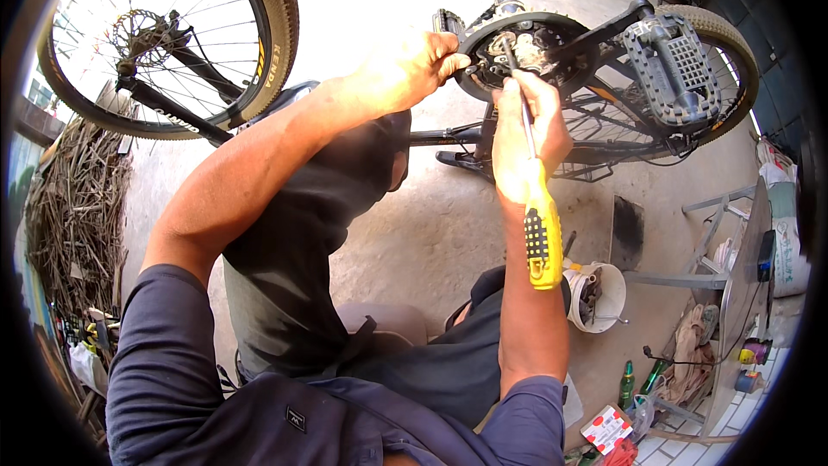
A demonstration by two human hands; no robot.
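Note:
A bicycle stands upturned before me. My left hand [412, 69] is closed on the near left edge of its round black chainring [473, 85], thumb on the near face. In my right hand [536, 125] is a screwdriver [542, 233] with a yellow and black handle, held by the shaft. Its handle hangs back over my right forearm. The tip reaches into the greasy metal parts [524, 47] inside the chainring; what exactly it touches is too small to tell. The crank arm [604, 28] runs from there to a black pedal [673, 69] on the right.
The front wheel [280, 34] rises at upper left, the rear wheel [733, 43] at right. A white bucket [604, 298] of metal parts stands by my right knee. A table [742, 267], a green bottle [626, 384] and a stick pile [73, 207] lie farther out.

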